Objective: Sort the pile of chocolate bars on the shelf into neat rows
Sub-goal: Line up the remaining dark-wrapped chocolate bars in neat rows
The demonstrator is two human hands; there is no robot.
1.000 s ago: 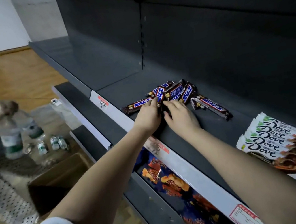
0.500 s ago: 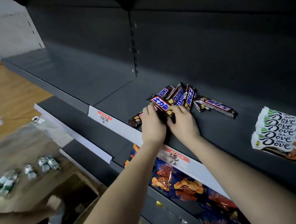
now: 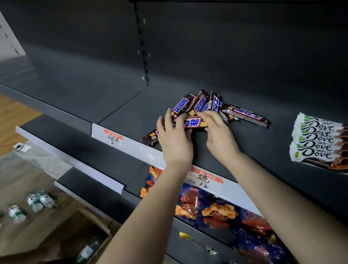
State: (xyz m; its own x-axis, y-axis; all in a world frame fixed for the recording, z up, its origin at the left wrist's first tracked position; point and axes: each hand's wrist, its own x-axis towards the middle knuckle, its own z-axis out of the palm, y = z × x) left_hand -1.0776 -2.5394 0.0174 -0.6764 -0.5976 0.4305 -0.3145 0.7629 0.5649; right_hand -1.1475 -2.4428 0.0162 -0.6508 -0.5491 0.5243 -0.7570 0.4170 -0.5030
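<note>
**Head view.** Both hands are working near the front edge of the dark shelf point(image 3: 262, 154). The left hand point(image 3: 175, 141) is curling its fingers point(image 3: 169, 119) over the left part of a Snickers bar point(image 3: 191, 123). The right hand point(image 3: 219, 135) is pinching the right end of the same bar between its fingers and thumb. The bar is lying crosswise, roughly parallel to the shelf's front edge and just on the near side of the pile of Snickers bars point(image 3: 200, 104). The bars in the pile are overlapping at differing angles, and one stray bar point(image 3: 246, 116) is pointing away to the right. At the far right of the shelf, well apart from the pile, Dove bars point(image 3: 328, 145) are lying in an overlapping row. A handwritten price label point(image 3: 113, 138) is showing on the front strip. Blue and orange snack bags point(image 3: 214, 211) are lying on the shelf below. A cardboard box point(image 3: 75, 234) is standing open at the lower left, with small bottles point(image 3: 35, 202) near it.
</note>
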